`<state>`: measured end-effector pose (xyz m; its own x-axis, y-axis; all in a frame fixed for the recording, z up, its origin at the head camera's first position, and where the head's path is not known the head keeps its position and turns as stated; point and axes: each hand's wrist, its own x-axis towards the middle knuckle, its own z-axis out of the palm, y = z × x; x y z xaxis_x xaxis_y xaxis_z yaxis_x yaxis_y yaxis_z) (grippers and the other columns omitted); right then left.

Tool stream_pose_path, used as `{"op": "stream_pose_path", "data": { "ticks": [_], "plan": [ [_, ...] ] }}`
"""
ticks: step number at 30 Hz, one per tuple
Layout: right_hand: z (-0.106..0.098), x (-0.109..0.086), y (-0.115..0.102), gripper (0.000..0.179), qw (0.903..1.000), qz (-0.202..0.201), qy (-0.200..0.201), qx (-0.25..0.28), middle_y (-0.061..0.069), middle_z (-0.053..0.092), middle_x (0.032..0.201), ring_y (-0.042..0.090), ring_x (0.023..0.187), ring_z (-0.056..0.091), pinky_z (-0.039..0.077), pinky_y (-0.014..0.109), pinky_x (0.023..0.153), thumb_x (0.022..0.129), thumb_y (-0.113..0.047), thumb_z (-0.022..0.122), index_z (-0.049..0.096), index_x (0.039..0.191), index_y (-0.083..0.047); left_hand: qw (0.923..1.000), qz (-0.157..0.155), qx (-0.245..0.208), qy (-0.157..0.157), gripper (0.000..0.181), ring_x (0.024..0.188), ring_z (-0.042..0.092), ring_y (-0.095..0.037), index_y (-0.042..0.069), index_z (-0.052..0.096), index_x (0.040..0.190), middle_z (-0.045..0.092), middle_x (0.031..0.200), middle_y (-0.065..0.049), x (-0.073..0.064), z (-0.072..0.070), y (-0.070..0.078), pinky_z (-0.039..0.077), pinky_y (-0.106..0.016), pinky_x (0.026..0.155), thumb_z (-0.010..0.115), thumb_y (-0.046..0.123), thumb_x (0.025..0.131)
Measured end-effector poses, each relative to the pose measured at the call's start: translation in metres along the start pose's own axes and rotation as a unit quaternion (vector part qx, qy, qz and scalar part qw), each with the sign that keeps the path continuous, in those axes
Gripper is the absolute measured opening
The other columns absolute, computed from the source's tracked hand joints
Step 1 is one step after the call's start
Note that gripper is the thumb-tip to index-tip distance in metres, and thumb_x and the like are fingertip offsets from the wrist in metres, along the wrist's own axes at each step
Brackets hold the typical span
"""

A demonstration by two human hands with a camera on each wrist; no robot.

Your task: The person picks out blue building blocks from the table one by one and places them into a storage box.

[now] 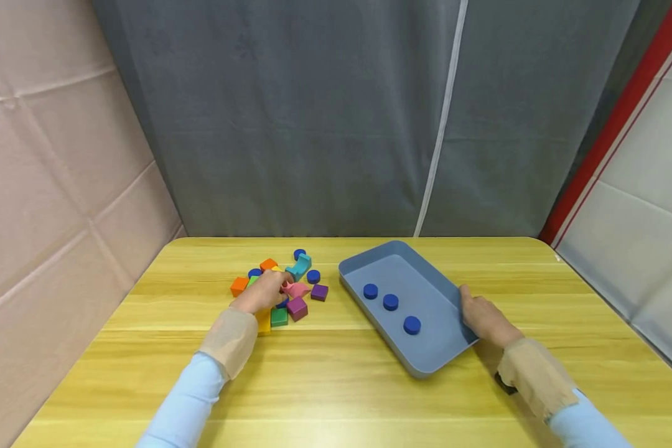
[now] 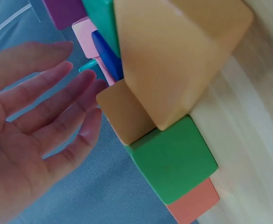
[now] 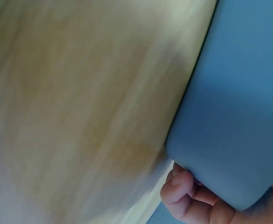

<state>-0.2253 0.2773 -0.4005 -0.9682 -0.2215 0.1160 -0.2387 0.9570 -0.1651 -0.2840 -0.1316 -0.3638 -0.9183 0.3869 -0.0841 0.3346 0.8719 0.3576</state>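
Observation:
My left hand (image 1: 264,291) reaches into a loose group of coloured blocks on the left of the table. In the left wrist view its fingers (image 2: 57,100) are loosely extended, with nothing held. Near the fingertips lie a pink piece (image 1: 297,290), a blue disc (image 1: 282,303) and a magenta cube (image 1: 297,308). My right hand (image 1: 486,318) grips the right wall of a blue-grey tray (image 1: 437,298), thumb by the rim and fingers (image 3: 178,186) curled against the outside. Inside the tray lie three blue discs (image 1: 391,302), apart from one another.
Around the left hand are orange blocks (image 1: 239,286), a green block (image 1: 279,317), a purple block (image 1: 319,292), a teal curved piece (image 1: 299,267) and more blue discs (image 1: 313,276). A grey curtain (image 1: 313,124) hangs behind the wooden table (image 1: 313,398).

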Motion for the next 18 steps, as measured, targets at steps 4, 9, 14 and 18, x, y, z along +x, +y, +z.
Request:
{"op": "stream_pose_path", "data": {
  "ticks": [4,9,14,18],
  "plan": [
    [0.0000,-0.0004,0.0000,0.016,1.0000,0.001,0.002,-0.008,0.013,0.044,0.056,0.025,0.048,0.048,0.039,0.035,0.043,0.080,0.009,0.039,0.030,0.094,0.006,0.9995,0.009,0.030,0.003,0.028,0.078,0.053,-0.021,-0.001,0.060,0.107,0.061,0.090,-0.011,0.0007,0.0014,0.0009,0.048,-0.036,0.080,0.062,0.000,0.079],
    [0.0009,0.0006,0.0001,0.016,0.9999,0.009,-0.011,-0.009,0.012,0.044,0.056,0.023,0.048,0.047,0.038,0.033,0.043,0.082,0.009,0.037,0.030,0.096,0.006,0.9984,0.017,0.053,0.009,0.025,0.076,0.054,-0.022,-0.001,0.061,0.102,0.061,0.087,-0.010,0.0026,0.0052,0.0003,0.049,-0.036,0.078,0.064,0.001,0.077],
    [0.0006,0.0010,-0.0001,0.015,0.9997,0.014,-0.019,-0.006,0.013,0.044,0.057,0.023,0.049,0.047,0.038,0.033,0.044,0.083,0.008,0.035,0.030,0.097,0.006,0.9976,0.022,0.064,0.018,0.021,0.073,0.055,-0.021,-0.001,0.062,0.097,0.061,0.082,-0.009,0.0041,0.0082,0.0019,0.050,-0.035,0.075,0.066,0.001,0.076],
    [0.0000,0.0006,-0.0002,0.014,0.9998,0.012,-0.015,-0.005,0.013,0.045,0.058,0.023,0.049,0.048,0.039,0.034,0.044,0.083,0.008,0.035,0.030,0.096,0.006,0.9972,0.028,0.068,0.016,0.021,0.071,0.055,-0.020,-0.001,0.062,0.095,0.061,0.081,-0.009,0.0044,0.0091,0.0034,0.050,-0.033,0.073,0.067,0.002,0.076]
  ]
}}
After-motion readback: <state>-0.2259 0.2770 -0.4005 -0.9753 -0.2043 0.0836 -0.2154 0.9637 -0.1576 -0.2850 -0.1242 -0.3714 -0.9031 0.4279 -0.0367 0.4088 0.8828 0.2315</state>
